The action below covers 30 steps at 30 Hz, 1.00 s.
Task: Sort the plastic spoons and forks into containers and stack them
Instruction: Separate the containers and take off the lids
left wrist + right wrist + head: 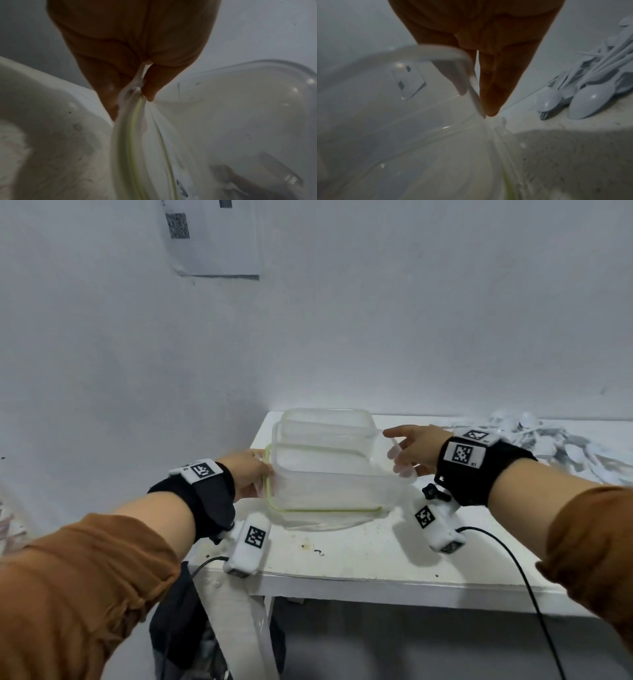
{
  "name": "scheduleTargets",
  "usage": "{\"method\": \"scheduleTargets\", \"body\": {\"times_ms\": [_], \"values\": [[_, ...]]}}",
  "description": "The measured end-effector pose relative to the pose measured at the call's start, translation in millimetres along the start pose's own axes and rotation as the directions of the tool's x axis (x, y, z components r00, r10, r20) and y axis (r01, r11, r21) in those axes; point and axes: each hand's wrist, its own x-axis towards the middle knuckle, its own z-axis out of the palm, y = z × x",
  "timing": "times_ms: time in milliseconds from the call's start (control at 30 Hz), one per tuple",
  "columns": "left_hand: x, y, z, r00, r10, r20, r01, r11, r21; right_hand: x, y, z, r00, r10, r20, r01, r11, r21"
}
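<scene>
The clear containers (325, 470) sit as a nested stack at the far left corner of the worktop (376, 556), with a green-edged lid (329, 510) under them. Both hands flank the stack along its long axis, which runs left to right across the worktop. The left hand (248, 474) is at the left short side, and the left wrist view shows its thumb and fingers (150, 83) pinching the rim of the lid where the green seal (135, 121) runs. The right hand (416, 451) is at the right short side; in the right wrist view its fingers (489, 86) lie down the outside of the container wall with the thumb (460, 81) inside, so it grips the rim there. Whether the stack is lifted or resting on the worktop I cannot tell.

The pile of white plastic spoons and forks (561, 443) lies at the far right of the worktop, beyond the right wrist and well apart from the containers; the right hand is the nearer one to it. Sorting looks not yet begun, since the containers appear empty. The step in hand seems to be parting or placing the containers, and that turns on pulling upward or toward the near edge, because the wall stands just behind the stack and the left edge of the worktop is right beside the left hand. The open room lies in the middle of the worktop and toward its near edge. A slip at the left could carry the lid off that edge
</scene>
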Motion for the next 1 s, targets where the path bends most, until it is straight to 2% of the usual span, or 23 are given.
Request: {"method": "scheduleTargets", "body": {"times_ms": [300,467,533,700,800,900,1000], "values": [[12,-9,0,0.99,-0.141,-0.026,0.142,0.989,0.03,11,5,24,0.99,0.143,-0.019,-0.142,0.988,0.056],[18,-10,-3,0.978,-0.185,-0.096,0.175,0.979,-0.101,15,6,30,0.982,0.181,-0.052,-0.183,0.982,-0.038],[23,-9,-6,0.98,-0.184,-0.073,0.172,0.974,-0.147,13,7,31,0.978,0.199,-0.055,-0.203,0.977,-0.069],[26,-12,-12,0.985,-0.172,0.022,0.173,0.968,-0.179,15,12,40,0.968,0.249,-0.012,-0.247,0.963,0.105],[27,-14,-11,0.988,-0.153,0.032,0.156,0.968,-0.199,17,14,43,0.972,0.235,-0.015,-0.229,0.958,0.174],[29,-14,-11,0.99,-0.134,0.033,0.138,0.963,-0.233,17,13,46,0.959,0.281,-0.041,-0.263,0.931,0.253],[30,-14,-10,0.992,-0.121,0.046,0.129,0.961,-0.245,19,13,48,0.963,0.264,-0.06,-0.246,0.945,0.216]]}}
